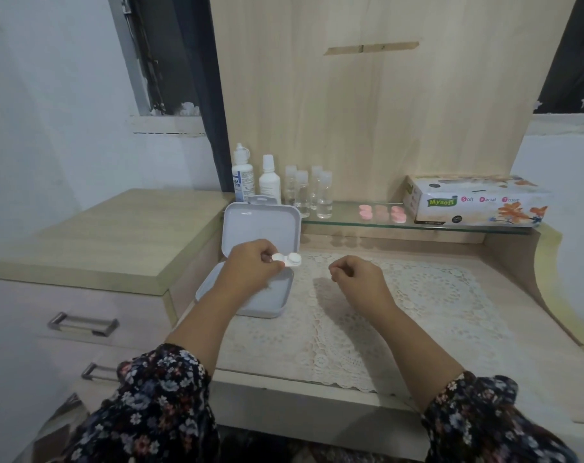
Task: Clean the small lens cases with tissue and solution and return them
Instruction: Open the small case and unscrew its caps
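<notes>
A: Why is the white case up in the air like that?

B: The left hand has it pinched by its left cap, above the open box; my guess is it was picked out of there for cleaning. The box lid stands up at the back, so the tray is easy to reach

A: And where does the case sit against the fingers?

B: Fingertips and thumb close on the near cap; the other cap sticks out to the right, free, toward the right hand

A: Is that hand holding anything?

B: Fingers curled in, nothing visible in them. It hovers over the lace mat, near the case but apart from it

A: Supplies?

B: On the glass shelf: two bottles at the left, the pink cases in the middle, the tissue box at the right, probably kept within reach. No tissue pulled yet, so wiping looks not begun
</notes>
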Available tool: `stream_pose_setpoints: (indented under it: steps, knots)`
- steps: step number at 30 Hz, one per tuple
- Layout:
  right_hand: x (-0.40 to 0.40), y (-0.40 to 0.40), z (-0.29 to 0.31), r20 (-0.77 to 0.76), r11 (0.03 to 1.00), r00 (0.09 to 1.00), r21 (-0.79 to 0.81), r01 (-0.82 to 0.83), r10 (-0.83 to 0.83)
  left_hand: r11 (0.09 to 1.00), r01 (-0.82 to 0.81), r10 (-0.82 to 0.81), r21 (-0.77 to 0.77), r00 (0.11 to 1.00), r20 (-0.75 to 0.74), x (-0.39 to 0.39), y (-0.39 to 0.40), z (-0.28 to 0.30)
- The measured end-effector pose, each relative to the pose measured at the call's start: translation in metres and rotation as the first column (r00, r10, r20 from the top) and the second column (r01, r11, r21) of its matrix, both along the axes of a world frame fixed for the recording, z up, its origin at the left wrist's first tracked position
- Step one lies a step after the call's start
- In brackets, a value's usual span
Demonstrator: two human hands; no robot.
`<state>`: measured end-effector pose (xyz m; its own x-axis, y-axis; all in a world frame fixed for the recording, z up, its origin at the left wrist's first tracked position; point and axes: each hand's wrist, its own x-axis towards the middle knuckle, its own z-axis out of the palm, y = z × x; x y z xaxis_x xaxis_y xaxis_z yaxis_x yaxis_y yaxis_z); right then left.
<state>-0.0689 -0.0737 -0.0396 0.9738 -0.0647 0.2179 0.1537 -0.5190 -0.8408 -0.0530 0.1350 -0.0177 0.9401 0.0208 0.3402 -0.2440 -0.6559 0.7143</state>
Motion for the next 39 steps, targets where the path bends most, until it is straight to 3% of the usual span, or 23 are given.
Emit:
stream_pose_setpoints:
  steps: [4, 9, 14, 25, 32, 39]
  knots:
    - [-0.003, 0.011, -0.006, 0.000, 0.996, 0.998, -0.060, -0.062, 0.063, 0.975, -0.016, -0.005, 0.222, 0.996, 0.092, 0.007, 0.017, -0.004]
    - [-0.007, 0.014, -0.010, 0.009, 0.990, 0.996, -0.107, -0.088, 0.089, 0.870, 0.013, -0.160, 0.494, 0.953, 0.257, 0.006, 0.024, -0.011]
    - [-0.009, 0.013, -0.010, 0.026, 0.990, 0.996, -0.112, -0.087, 0.090, 0.778, 0.019, -0.301, 0.628, 0.889, 0.346, 0.002, 0.027, -0.017]
    - [-0.010, 0.004, -0.014, 0.028, 0.994, 0.996, -0.082, -0.077, 0.079, 0.793, -0.011, -0.256, 0.609, 0.901, 0.351, 0.001, 0.025, -0.020]
    - [-0.011, -0.023, -0.010, 0.057, 0.998, 0.998, -0.055, 0.006, -0.003, 0.937, -0.057, -0.046, 0.346, 0.958, 0.283, -0.003, 0.001, -0.022]
    - [-0.014, -0.066, -0.013, 0.009, 0.984, 0.986, 0.061, 0.167, -0.168, 0.979, 0.122, -0.142, 0.161, 0.982, 0.120, -0.023, -0.067, -0.019]
